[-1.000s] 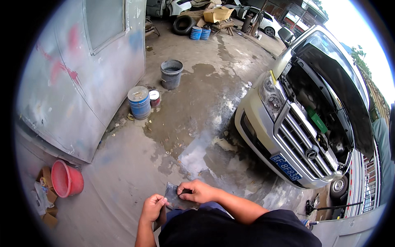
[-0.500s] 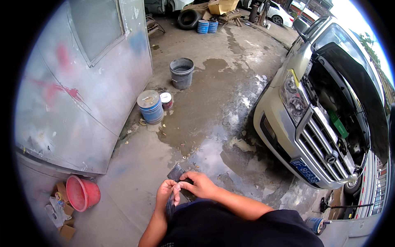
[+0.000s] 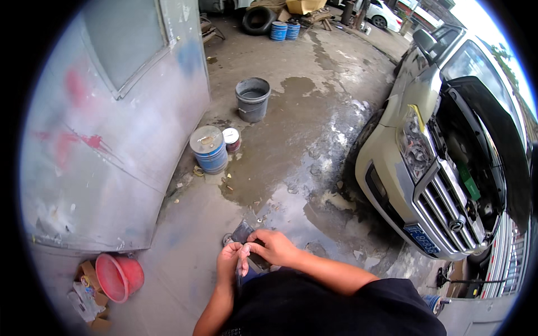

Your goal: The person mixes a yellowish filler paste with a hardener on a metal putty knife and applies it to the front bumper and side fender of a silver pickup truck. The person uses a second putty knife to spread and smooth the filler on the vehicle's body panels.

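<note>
Low in the middle, in front of my dark shirt [image 3: 330,308], my two hands meet at the fingertips. My left hand [image 3: 228,262] is closed in a pinch. My right hand [image 3: 273,247], coming in from the right, has its thumb and finger pressed together against the left fingers. Whatever lies between the fingertips is too small or hidden to name. A dark, flat, sharp-cornered piece [image 3: 242,229] shows just beyond the fingers. Whether either hand grips it, I cannot tell.
A pickup with raised hood [image 3: 386,157] stands on the right. A grey bucket [image 3: 252,109], a blue drum [image 3: 210,157] and a small white-lidded can [image 3: 232,143] stand ahead left. A red basin [image 3: 131,280] and cardboard boxes [image 3: 89,274] lie near-left beside a painted panel [image 3: 140,145]. The ground is wet.
The view has shifted slightly, so the surroundings sit a little further right and lower. My hands stay pinched together at nearly the same place, with small finger movements.
</note>
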{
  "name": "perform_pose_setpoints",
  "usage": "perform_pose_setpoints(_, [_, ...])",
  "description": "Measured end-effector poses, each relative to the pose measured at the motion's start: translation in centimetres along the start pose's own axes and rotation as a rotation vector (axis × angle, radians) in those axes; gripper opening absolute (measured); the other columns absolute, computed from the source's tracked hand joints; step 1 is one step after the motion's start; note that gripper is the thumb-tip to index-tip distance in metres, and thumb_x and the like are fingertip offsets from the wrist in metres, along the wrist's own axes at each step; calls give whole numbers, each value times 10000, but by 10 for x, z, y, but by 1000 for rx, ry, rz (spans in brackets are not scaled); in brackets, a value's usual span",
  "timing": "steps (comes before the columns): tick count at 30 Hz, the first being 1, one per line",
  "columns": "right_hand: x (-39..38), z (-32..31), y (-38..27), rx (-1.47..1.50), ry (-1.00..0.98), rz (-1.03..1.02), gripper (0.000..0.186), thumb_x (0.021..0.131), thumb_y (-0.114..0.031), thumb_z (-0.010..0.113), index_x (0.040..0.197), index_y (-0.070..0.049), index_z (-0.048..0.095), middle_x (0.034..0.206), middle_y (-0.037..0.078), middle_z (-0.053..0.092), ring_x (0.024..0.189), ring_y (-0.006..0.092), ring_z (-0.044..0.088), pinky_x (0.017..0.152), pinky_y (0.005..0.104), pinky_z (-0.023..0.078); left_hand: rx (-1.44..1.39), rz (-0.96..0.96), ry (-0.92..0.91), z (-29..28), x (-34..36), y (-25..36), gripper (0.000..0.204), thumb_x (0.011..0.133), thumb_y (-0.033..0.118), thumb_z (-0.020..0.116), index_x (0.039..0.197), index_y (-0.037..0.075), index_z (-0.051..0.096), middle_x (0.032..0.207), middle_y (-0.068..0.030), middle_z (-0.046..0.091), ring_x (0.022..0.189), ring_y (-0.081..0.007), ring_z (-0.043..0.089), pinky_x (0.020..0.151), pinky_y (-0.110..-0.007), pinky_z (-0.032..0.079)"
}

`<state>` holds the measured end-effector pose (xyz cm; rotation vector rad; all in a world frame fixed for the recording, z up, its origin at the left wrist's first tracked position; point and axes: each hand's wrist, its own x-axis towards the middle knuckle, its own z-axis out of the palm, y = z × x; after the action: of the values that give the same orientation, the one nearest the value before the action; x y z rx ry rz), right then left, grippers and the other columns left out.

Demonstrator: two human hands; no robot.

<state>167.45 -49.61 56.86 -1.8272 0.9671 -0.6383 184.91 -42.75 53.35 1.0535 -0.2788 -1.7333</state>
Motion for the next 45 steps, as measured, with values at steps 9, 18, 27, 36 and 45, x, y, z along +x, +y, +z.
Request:
perform_pose_setpoints(9, [94, 16, -8, -34, 112, 130, 304, 847, -310, 687, 964, -37, 624, 863, 176, 660, 798, 348, 645, 679, 394, 498, 164, -20, -209, -26, 73, 96, 183, 899, 137, 636, 915, 53, 475, 730, -60, 576, 436, -84, 494, 355, -217, 397])
perform_pose_setpoints(18, [120, 5, -7, 170, 224, 383, 308, 891, -337, 672, 999, -50, 649, 845, 52, 668, 780, 115, 586, 707, 283, 479, 239, -143, -492, -12, 117, 147, 193, 951, 210, 583, 913, 64, 462, 766, -52, 546, 445, -74, 447, 373, -203, 376])
perform_pose_setpoints(27, [132, -40, 20, 386, 456, 408, 338, 941, -354, 604, 979, -19, 632, 813, 3, 607, 774, 70, 516, 687, 267, 456, 192, -155, -449, 30, 170, 174, 188, 979, 225, 528, 912, 56, 481, 783, -61, 554, 451, -79, 451, 362, -210, 368])
perform_pose_setpoints(36, [156, -66, 46, 503, 599, 314, 311, 987, -308, 533, 960, -19, 643, 822, -44, 589, 774, 44, 495, 706, 225, 427, 249, -26, -255, 35, 211, 174, 203, 942, 223, 594, 871, 77, 472, 668, -24, 496, 457, -89, 463, 350, -225, 363])
perform_pose_setpoints(45, [214, -71, 80, 538, 642, 296, 245, 992, -259, 523, 995, -39, 631, 847, -52, 562, 760, 29, 456, 699, 206, 391, 209, -130, -267, 28, 273, 198, 220, 949, 241, 580, 993, 28, 547, 702, -20, 540, 484, -81, 497, 365, -209, 371])
